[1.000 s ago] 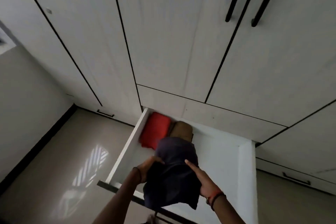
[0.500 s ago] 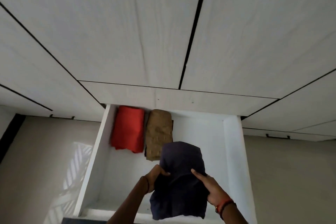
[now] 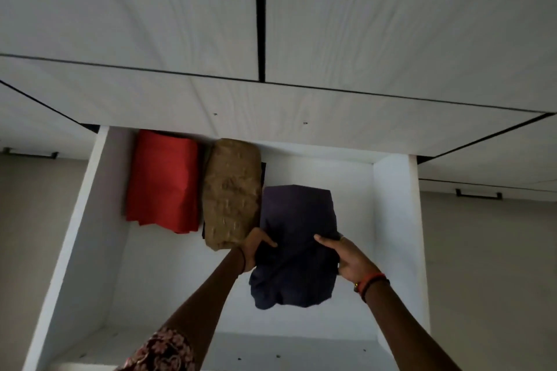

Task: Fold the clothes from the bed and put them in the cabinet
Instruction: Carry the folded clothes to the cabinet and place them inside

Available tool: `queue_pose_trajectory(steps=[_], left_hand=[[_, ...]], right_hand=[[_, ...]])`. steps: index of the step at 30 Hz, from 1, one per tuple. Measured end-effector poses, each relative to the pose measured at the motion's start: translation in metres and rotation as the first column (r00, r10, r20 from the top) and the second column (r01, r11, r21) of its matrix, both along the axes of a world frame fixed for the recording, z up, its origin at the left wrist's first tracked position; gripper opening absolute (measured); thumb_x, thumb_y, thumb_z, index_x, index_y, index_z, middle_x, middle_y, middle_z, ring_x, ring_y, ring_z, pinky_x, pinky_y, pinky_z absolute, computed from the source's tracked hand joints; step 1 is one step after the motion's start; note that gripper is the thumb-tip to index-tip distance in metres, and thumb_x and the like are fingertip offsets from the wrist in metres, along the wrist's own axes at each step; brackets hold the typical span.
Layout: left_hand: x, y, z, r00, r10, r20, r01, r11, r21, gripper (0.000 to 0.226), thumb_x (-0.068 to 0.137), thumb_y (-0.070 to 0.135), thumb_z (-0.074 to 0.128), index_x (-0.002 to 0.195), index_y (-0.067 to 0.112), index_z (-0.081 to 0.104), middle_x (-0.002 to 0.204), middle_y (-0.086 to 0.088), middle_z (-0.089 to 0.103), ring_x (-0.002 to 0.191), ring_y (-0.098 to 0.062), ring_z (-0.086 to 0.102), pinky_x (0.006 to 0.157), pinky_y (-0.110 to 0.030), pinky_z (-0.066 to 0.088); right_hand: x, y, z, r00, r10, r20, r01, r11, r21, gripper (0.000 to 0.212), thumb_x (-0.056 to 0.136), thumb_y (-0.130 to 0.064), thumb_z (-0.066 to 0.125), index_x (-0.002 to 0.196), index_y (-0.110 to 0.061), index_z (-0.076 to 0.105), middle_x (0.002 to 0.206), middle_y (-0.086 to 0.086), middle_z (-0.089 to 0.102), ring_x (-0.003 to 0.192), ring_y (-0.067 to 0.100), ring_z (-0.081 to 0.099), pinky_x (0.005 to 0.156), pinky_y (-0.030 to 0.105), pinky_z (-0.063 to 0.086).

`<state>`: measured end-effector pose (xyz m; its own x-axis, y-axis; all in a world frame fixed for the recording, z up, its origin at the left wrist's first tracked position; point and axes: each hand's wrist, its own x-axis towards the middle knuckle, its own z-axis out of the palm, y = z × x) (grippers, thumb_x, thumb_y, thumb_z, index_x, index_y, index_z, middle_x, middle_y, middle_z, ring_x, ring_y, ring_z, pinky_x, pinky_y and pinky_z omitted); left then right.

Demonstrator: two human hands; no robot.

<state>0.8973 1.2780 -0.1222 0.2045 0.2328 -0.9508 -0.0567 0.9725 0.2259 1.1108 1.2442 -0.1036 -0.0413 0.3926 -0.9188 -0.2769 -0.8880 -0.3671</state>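
A folded dark purple garment [image 3: 297,238] is held over the open white drawer [image 3: 394,235], to the right of the other clothes. My left hand [image 3: 254,250] grips its left edge, thumb on top. My right hand [image 3: 346,256] grips its right edge, thumb across the cloth. The garment's near end hangs loose below my hands. A folded red garment [image 3: 162,181] lies at the drawer's back left. A folded tan garment [image 3: 232,193] lies beside it, just left of the purple one.
White cabinet doors [image 3: 180,24] with black seams rise above the drawer. The drawer's front panel [image 3: 271,352] lies near me. Beige floor [image 3: 488,280] shows on both sides. Black handles [image 3: 478,193] mark neighbouring low drawers.
The view has moved closer over the drawer. Both hands carried the purple garment forward and lower, to beside the tan garment.
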Motion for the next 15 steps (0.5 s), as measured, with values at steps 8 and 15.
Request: queue_pose_trajectory(steps=[8,15], left_hand=[[0.034,0.062,-0.068,0.994,-0.012,-0.108,0.023,0.994,0.103,0.008,0.064,0.003,0.063,0.063,0.01,0.061,0.094,-0.012,0.063,0.094,-0.029,0.055,0.088,-0.036,0.048],[0.052,0.089,-0.093,0.968,-0.075,-0.241,0.134,0.962,0.239,0.02,0.076,-0.007,0.054,0.094,-0.005,0.065,0.094,-0.011,0.058,0.091,-0.028,0.051,0.081,-0.032,0.041]], right_hand=[[0.032,0.066,-0.072,0.999,0.01,-0.039,-0.006,0.995,0.099,0.045,0.084,-0.015,0.067,0.128,-0.012,0.056,0.124,0.008,0.064,0.111,0.023,0.062,0.091,0.039,0.05],[0.032,0.094,-0.093,0.996,0.05,0.068,-0.059,0.99,0.128,0.044,0.086,-0.011,0.067,0.127,-0.013,0.053,0.113,0.001,0.064,0.093,0.012,0.061,0.073,0.03,0.05]])
